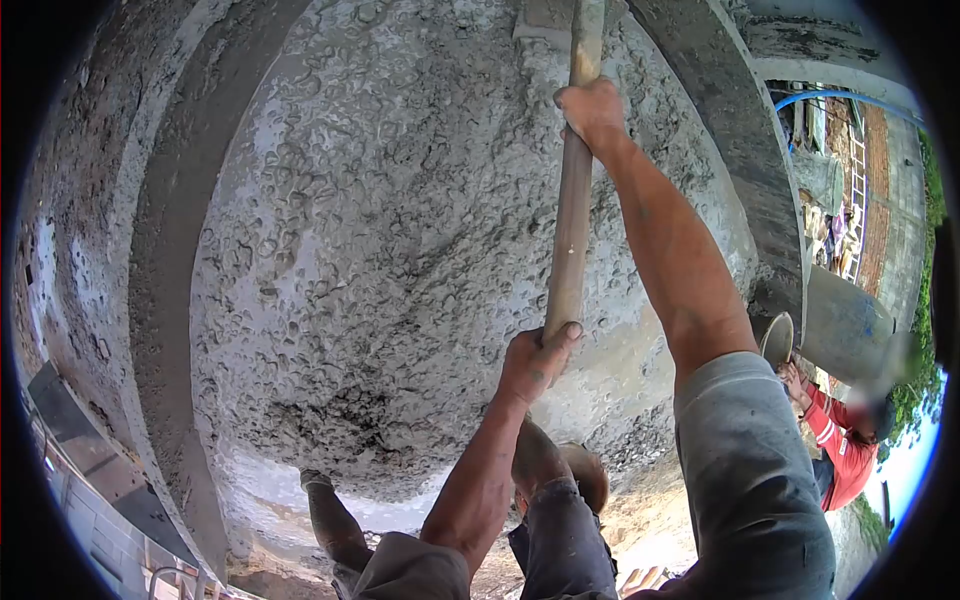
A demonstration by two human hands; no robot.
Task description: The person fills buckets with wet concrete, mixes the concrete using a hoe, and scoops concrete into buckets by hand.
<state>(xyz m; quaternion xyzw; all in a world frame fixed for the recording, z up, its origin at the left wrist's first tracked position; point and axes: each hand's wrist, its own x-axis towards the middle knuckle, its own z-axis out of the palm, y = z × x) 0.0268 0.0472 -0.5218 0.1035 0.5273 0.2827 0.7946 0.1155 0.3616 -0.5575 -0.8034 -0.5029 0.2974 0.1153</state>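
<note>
A long wooden handle (572, 220) runs from the top edge down over a broad bed of wet, lumpy grey concrete (370, 250). My right hand (595, 108) is wrapped round its upper part. Lower down, my left hand (538, 368) closes round the handle near its lower end. At the top edge, a flat grey piece (545, 18) lies beside the handle; whether it belongs to the tool, I cannot tell. My bent legs show at the bottom, partly behind my left forearm.
Curved concrete-smeared edges (165, 250) flank the wet bed. At the right, a person in a red top (845, 445) has hands by a round container (777, 338), near a large grey drum (845, 325). A ladder (857, 195) and blue hose (850, 95) are beyond. Metal panels (90, 450) lie lower left.
</note>
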